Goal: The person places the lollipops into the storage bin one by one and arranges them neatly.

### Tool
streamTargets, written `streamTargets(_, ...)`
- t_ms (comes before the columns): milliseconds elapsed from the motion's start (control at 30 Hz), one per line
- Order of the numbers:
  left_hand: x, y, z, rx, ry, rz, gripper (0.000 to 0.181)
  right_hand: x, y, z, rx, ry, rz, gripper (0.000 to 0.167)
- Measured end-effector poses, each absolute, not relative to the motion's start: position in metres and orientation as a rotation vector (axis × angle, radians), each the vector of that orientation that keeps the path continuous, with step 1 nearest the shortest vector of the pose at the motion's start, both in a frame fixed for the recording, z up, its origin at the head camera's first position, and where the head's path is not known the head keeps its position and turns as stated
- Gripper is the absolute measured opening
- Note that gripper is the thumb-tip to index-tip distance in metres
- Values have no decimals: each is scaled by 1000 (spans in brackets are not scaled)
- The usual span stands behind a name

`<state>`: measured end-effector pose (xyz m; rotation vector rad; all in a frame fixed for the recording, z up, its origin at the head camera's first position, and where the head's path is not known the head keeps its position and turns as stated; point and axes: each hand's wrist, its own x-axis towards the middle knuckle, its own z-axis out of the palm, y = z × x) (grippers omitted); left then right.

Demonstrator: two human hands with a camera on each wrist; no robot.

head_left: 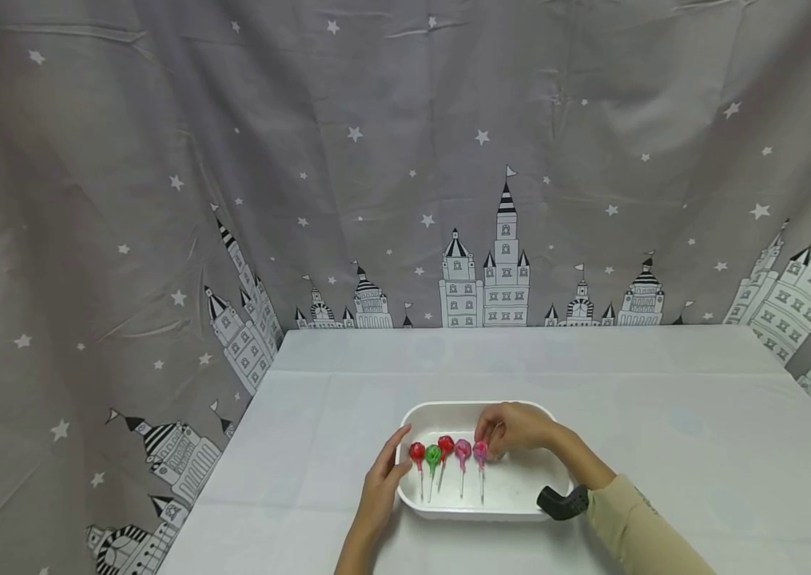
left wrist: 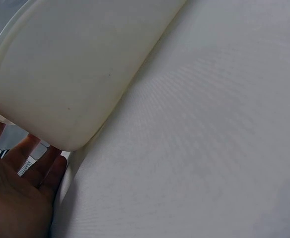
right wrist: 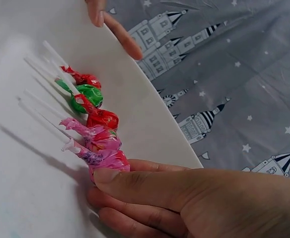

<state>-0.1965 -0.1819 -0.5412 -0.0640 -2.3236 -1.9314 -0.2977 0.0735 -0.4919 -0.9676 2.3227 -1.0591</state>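
Inside a white tray, several wrapped lollipops lie in a row with their sticks toward the near side. From the left in the head view come a red lollipop, a green lollipop, another red lollipop and a pink lollipop. My right hand pinches the wrapped head of the rightmost pink lollipop between thumb and fingers. At the tray's left end, my left hand holds the rim, thumb over the edge and fingers along the outside.
The tray stands on a table covered with a white cloth. Behind and to the sides hangs a grey curtain printed with castles and stars. A black curved piece sits at my right wrist, over the tray's near right corner.
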Motion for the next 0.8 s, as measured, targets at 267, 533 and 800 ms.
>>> streamTargets(267, -197, -182, -544, -93, -2316, -1914, 51, -299, 72, -496, -978, 2276, -1079, 22)
streamTargets(533, -197, -182, -542, -86, -2320, -1918, 50, -300, 71, -499, -970, 2263, -1091, 22)
streamTargets(800, -198, -183, -541, -109, -2305, -1952, 50, -301, 71, -498, -980, 2245, -1112, 25)
